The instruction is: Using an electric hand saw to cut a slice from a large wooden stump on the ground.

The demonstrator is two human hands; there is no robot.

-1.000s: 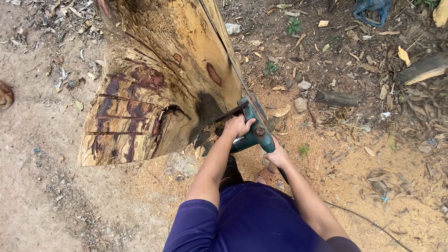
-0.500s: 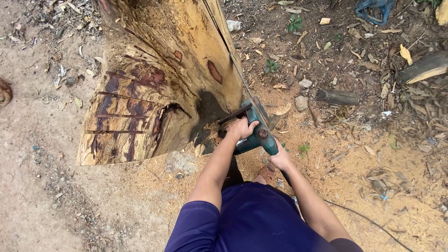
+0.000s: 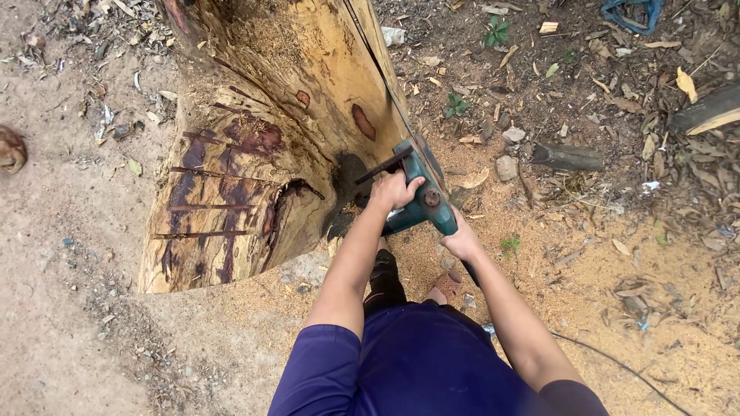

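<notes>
Teal saw [image 3: 420,196] with black handle; yellow-tan log [image 3: 262,146] streaked dark red-brown; navy shirt [image 3: 416,362]; pale orange sawdust [image 3: 663,323] at right.

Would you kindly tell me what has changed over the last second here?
Very little. The green saw and both hands crept slightly toward the right edge of the log. The left hand keeps its grip on the front handle, the right hand on the rear. Log and sawdust are unchanged.

Under me lies bare sandy dirt [image 3: 62,308] in flat daylight, pale sawdust [image 3: 640,339] to my right, dry leaves and twigs [image 3: 617,92] beyond it.
</notes>
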